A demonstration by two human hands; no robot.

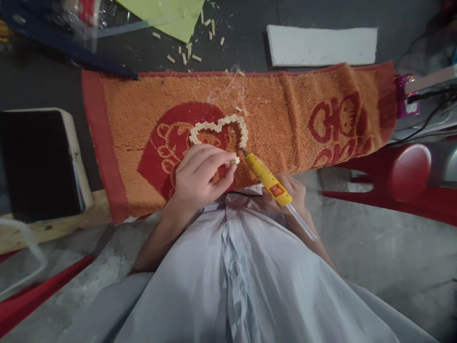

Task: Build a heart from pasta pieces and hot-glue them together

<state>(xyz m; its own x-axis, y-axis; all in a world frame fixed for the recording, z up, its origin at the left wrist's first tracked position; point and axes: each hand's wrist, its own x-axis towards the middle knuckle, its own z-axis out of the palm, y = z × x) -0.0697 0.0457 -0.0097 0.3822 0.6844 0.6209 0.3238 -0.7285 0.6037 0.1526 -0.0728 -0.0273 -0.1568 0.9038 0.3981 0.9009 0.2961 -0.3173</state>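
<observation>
A heart-shaped outline (218,126) made of small pale pieces lies on an orange and red towel (278,119). My left hand (202,174) is closed over the lower left of this heart, thumb and fingers pinching its pale edge; part of the outline is hidden under the hand. In my right hand (294,188) is a yellow hot glue gun (266,178), a clear glue stick (302,221) sticking out of its back end. The nozzle points up and left, close to the heart's right side; whether it touches cannot be made out.
Loose pale pieces (184,59) are scattered beyond the towel, beside a yellow-green sheet (171,19). A white block (323,45) lies at the back right. At left rests a dark-screened tablet (43,164); at right are cables (424,125) and a red stool (389,178).
</observation>
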